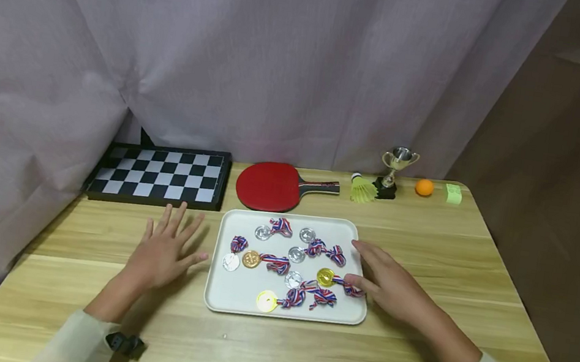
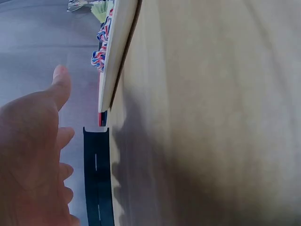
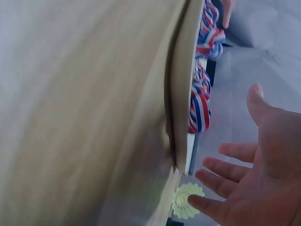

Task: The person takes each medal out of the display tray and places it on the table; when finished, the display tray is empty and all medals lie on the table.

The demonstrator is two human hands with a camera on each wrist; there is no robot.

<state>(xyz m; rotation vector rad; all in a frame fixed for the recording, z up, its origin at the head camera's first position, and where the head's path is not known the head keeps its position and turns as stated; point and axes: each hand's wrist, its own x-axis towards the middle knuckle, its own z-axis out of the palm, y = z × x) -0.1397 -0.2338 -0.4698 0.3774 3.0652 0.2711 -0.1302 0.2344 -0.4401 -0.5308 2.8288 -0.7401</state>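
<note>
A white tray (image 1: 235,297) lies in the middle of the wooden table (image 1: 298,361) and holds several medals with red, white and blue ribbons, among them a gold medal (image 1: 325,277) and a bronze one (image 1: 251,258). My left hand (image 1: 166,247) is spread flat just left of the tray, fingers straight, holding nothing. My right hand (image 1: 384,281) is at the tray's right rim, fingers straight, thumb close to the gold medal's ribbon (image 1: 353,289). The wrist views show the left hand (image 2: 33,155) beside the tray edge (image 2: 115,52), and the right hand (image 3: 263,174) open beside the tray (image 3: 181,94) and a ribbon (image 3: 200,103).
Along the back of the table stand a chessboard (image 1: 159,175), a red table-tennis paddle (image 1: 272,186), a yellow shuttlecock (image 1: 361,189), a small trophy (image 1: 396,171), an orange ball (image 1: 424,187) and a small green block (image 1: 453,193). A curtain hangs behind.
</note>
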